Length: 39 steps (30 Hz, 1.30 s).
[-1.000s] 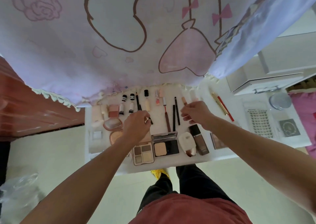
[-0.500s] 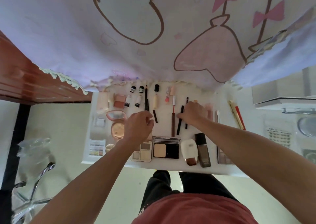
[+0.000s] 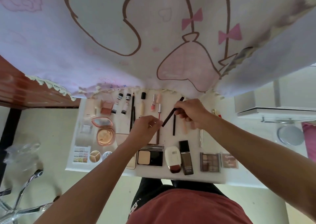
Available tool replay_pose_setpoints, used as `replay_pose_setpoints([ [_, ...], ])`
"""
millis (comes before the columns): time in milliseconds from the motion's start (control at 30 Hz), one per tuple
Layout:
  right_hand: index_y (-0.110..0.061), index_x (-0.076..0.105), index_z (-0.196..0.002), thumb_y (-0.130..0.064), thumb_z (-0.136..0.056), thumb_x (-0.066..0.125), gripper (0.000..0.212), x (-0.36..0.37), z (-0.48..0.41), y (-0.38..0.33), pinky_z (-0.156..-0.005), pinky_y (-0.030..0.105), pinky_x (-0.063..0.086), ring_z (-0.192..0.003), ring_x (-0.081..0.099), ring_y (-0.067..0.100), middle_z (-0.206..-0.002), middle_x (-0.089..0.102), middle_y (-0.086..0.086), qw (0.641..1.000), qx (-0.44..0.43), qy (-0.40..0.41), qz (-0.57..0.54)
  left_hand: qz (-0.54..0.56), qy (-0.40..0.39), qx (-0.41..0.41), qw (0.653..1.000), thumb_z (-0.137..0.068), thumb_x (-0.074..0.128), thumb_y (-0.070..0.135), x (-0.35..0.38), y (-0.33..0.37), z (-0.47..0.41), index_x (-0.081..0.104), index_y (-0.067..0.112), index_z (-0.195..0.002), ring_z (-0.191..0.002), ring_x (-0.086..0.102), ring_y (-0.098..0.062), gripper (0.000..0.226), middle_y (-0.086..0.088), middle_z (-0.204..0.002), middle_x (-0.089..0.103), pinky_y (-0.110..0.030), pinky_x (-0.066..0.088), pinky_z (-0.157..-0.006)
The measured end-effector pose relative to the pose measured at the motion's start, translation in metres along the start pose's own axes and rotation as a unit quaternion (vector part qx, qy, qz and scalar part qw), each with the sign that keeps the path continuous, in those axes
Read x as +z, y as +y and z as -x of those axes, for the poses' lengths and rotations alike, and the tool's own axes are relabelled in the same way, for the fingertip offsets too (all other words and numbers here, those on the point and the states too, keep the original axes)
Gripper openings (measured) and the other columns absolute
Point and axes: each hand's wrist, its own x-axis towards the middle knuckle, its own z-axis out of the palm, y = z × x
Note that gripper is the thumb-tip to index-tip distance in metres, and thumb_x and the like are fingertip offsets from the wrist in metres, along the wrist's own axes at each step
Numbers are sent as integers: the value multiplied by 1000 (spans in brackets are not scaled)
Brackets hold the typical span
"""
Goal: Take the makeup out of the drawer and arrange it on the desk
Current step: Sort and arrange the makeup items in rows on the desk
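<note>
Holding a dark pencil, the right hand is pinching its upper half; axis running one-to-seven o'clock. The left hand, fingers curled, is meeting the lower tip at seven o'clock; its grip cannot be told.

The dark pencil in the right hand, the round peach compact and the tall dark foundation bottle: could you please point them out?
dark pencil (image 3: 168, 117), head view, lower shaft.
round peach compact (image 3: 105, 135), head view, powder pan.
tall dark foundation bottle (image 3: 187, 160), head view, body.
</note>
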Motion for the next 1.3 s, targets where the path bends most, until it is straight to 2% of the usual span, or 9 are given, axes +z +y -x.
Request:
replay_pose_setpoints([
  [67, -2, 66, -85, -12, -85, 67, 10, -3, 14, -3, -42, 21, 28, -44, 52, 9, -66, 71, 9, 999, 5, -33, -25, 48, -18, 1, 999, -94, 59, 28, 2, 11, 4, 69, 15, -99, -73, 67, -20, 17, -6, -83, 71, -32, 54, -64],
  [200, -1, 67, -90, -10, -87, 65, 9, -15, 37, -6, -38, 17, 30, -49, 55, 9, -77, 72, 12, 994, 2, -98, -37, 66, -12, 41, 997, -95, 58, 15, -8, 24, 19, 68, 13, -91, -55, 60, -5, 11, 0, -67, 68, -17, 47, -53],
  [367, -3, 71, -100, -12, -91, 67, 13, -33, 65, -8, -55, 25, 42, -63, 63, 10, -84, 75, 8, 965, -101, -180, 160, -18, -30, 108, 994, -97, 56, 20, -36, 31, 45, 67, 17, -92, -54, 49, -8, 12, 1, -63, 57, -14, 41, -52],
  [500, -5, 73, -97, -8, -91, 67, 9, -21, 94, -16, -52, 20, 48, -61, 64, 9, -74, 74, 3, 930, -244, -153, 228, 31, -44, 115, 992, -98, 53, 21, -53, 31, 68, 65, 16, -87, -51, 40, -12, 18, 0, -58, 46, -24, 35, -52],
  [633, -2, 73, -99, -6, -91, 66, 11, -11, 114, -18, -53, 18, 50, -60, 66, 8, -74, 74, 5, 913, -317, -123, 225, 80, -43, 114, 989, -100, 49, 19, -63, 29, 81, 64, 15, -81, -46, 40, -6, 24, 3, -52, 44, -22, 35, -51],
  [833, -1, 73, -100, -7, -93, 63, 13, -11, 135, -8, -52, 19, 51, -60, 66, 11, -74, 73, 6, 916, -336, -112, 186, 120, -66, 122, 983, -103, 41, 19, -63, 36, 98, 57, 9, -78, -48, 33, -13, 31, -1, -52, 40, -24, 29, -48],
  [967, -5, 71, -87, -29, -99, 55, 31, -20, 138, -12, -54, 34, 50, -57, 65, 14, -70, 72, 5, 927, -289, -101, 218, 117, -57, 148, 980, -103, 39, 20, -63, 43, 98, 53, 9, -77, -50, 32, -10, 32, 3, -55, 36, -19, 31, -48],
  [1133, -17, 64, -64, -23, -99, 56, 37, -37, 139, -23, -52, 20, 45, -48, 54, 11, -53, 59, -2, 910, -311, -110, 251, 94, -33, 139, 985, -104, 37, 26, -54, 58, 95, 43, 13, -71, -48, 32, -6, 36, 7, -55, 35, -17, 30, -47],
  [1300, -18, 64, -64, -21, -97, 59, 33, -49, 127, -30, -54, 16, 45, -44, 49, 7, -51, 56, -1, 898, -354, -105, 239, 95, -18, 125, 987, -104, 37, 30, -49, 72, 90, 41, 14, -70, -47, 29, -7, 38, 7, -54, 34, -19, 26, -46],
])
